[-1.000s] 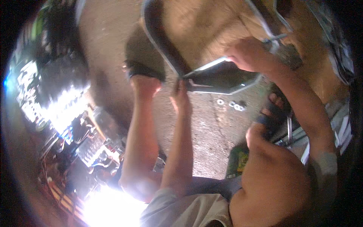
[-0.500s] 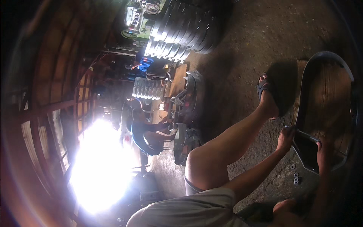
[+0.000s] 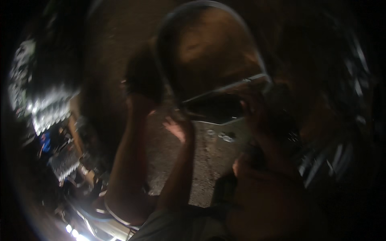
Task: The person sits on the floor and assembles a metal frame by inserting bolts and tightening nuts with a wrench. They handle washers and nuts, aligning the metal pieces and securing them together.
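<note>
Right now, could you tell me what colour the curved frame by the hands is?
Grey metal: the frame shows best, though dimly, in the head view.

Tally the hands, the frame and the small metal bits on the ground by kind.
Hands: 2, left hand and right hand
Frame: 1
Metal bits on the ground: 3, though blurred
Total: 6

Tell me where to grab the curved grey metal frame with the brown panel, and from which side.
Judging from this dark, blurred view, grip the curved grey metal frame on its bare left rail, coming from the left. The rail is a narrow bar that fingers could wrap. The left hand sits just below the frame's lower edge; the right hand is at the lower right corner, so that side is occupied.
</note>
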